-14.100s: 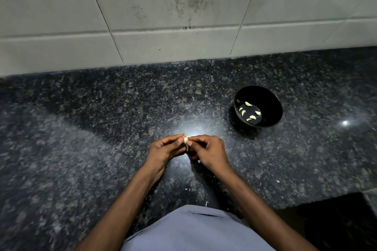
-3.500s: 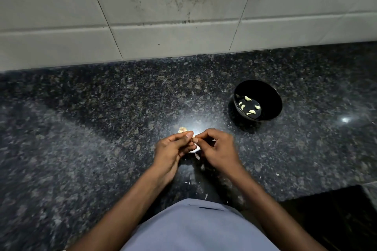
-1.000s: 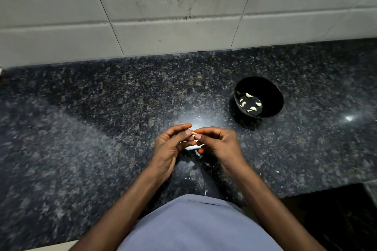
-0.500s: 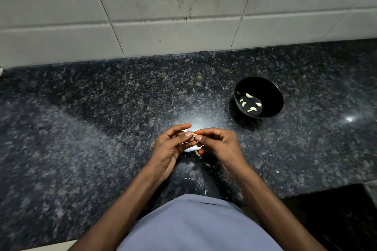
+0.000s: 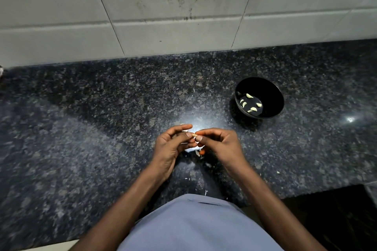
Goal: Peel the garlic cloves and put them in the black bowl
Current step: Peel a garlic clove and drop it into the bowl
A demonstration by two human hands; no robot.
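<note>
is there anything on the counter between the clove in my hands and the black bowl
Nothing visible. The garlic clove is pinched between both hands; bare counter lies between it and the black bowl.

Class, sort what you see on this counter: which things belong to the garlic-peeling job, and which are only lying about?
Part of the job:
- garlic clove, pinched between left hand and right hand
- black bowl
- peeled cloves in the bowl

Lying about:
- peel scraps on the granite counter
</note>
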